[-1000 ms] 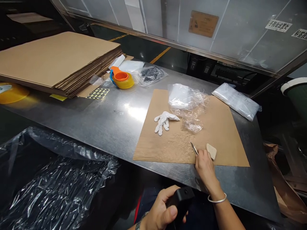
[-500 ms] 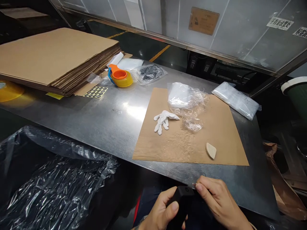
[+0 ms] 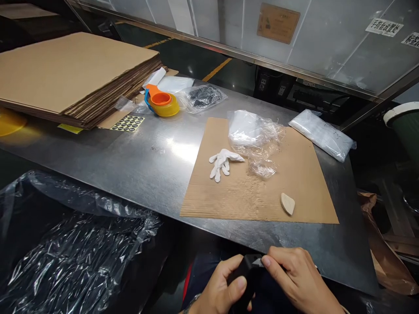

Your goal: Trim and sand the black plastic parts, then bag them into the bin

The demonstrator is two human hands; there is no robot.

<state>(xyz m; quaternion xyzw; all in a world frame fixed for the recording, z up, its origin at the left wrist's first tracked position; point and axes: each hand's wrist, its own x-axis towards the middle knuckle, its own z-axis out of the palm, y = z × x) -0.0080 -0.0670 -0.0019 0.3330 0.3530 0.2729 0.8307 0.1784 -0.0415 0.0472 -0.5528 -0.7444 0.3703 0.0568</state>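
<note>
My left hand (image 3: pixel 221 285) is wrapped round a small black device (image 3: pixel 246 272) held below the table's front edge. My right hand (image 3: pixel 294 279) is pinched on thin metal tweezers (image 3: pixel 258 262) whose tip touches the top of the black device. On the brown cardboard sheet (image 3: pixel 229 196) lie a white glove (image 3: pixel 222 162), crumpled clear plastic bags (image 3: pixel 255 139) and a small beige wedge-shaped piece (image 3: pixel 287 203).
A stack of cardboard sheets (image 3: pixel 75 74) fills the far left of the steel table (image 3: pixel 131 157). An orange and yellow tape dispenser (image 3: pixel 162 102), a sticker sheet (image 3: pixel 127 124) and bagged parts (image 3: pixel 322 135) lie behind. Black plastic sheeting (image 3: pixel 72 244) sits at the lower left.
My right hand picked the tweezers off the cardboard beside the beige piece and drew back to the black device in my left hand. The view tilted down slightly.
</note>
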